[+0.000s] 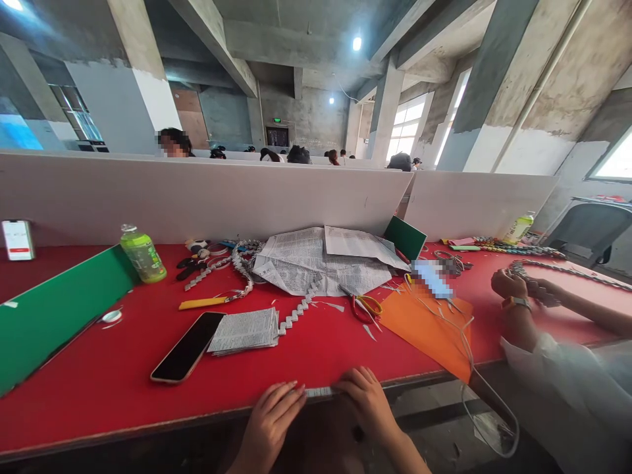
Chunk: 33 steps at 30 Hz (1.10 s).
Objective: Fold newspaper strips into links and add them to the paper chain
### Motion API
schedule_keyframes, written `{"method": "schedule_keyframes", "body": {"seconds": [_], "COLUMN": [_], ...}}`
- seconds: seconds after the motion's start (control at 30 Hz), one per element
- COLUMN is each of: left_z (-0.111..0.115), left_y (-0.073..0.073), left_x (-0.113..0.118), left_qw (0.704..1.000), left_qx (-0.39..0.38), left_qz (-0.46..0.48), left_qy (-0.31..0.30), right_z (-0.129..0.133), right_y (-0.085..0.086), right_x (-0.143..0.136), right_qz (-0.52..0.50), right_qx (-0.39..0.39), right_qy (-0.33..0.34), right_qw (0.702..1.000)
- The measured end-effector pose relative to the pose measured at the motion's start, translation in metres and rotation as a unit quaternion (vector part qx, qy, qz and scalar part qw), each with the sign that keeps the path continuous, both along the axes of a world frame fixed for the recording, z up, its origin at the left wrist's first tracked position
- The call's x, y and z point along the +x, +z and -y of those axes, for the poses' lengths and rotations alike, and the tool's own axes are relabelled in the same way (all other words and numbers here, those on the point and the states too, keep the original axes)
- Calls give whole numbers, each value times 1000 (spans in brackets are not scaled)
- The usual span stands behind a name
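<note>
At the near edge of the red table, a narrow printed paper strip (pixel 320 392) spans the gap between my two hands. My left hand (pixel 272 420) is closed on its left end, fingers pressed together. The right end is under the closed fingers of my right hand (pixel 366 399); both ends are hidden by fingers. Beyond them lies a stack of cut printed paper pieces (pixel 247 331), beside a zigzag chain of folded paper (pixel 299 309). Scissors (pixel 364 304) with red and yellow handles rest among white scraps.
A black phone (pixel 187 347) lies left of the stack, with a yellow-handled cutter (pixel 203 303) behind it. Large newspaper sheets (pixel 296 263), a green bottle (pixel 143 255) and an orange sheet (pixel 429 322) with a cable stand further out. At right, a co-worker's hands (pixel 523 286) hold a woven chain.
</note>
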<state>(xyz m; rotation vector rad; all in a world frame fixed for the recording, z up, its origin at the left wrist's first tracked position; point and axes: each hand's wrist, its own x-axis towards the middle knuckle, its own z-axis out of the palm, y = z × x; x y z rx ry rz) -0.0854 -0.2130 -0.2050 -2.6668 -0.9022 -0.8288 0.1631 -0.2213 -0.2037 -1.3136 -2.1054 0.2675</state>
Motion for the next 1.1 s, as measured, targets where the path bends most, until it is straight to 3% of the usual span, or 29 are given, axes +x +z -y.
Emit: {"method": "schedule_keyframes", "body": {"seconds": [0.17,0.27,0.33,0.4,0.53,0.67,0.83,0.97,1.1], "left_z": [1,-17,-39,-67,-120,-143,-140,-140,-140], "left_y": [-3,6,20,36,54,46,40,42,43], "left_x": [5,21,37,54,79,85,79,80,83], "left_qw": [997,981,951,916,812,749,704,684,665], "left_qx": [-53,-159,-265,-358,-540,-560,-592,-615,-655], "left_qz": [61,104,138,167,216,341,367,361,335], "left_qy": [-7,43,75,64,-51,-90,-139,-151,-132], "right_z": [-3,-23,-48,-78,-140,-174,-180,-181,-183], "right_y": [12,29,42,52,57,44,27,24,24], "right_x": [4,8,9,9,1,-7,-14,-10,-6], "right_qz": [-73,-150,-228,-321,-459,-538,-550,-565,-548], "right_qx": [-27,-27,-24,-22,-55,-87,-143,-116,-35], "right_qy": [10,12,-2,-26,-75,-75,-24,-54,-121], "right_qw": [997,988,973,946,883,835,822,815,827]}}
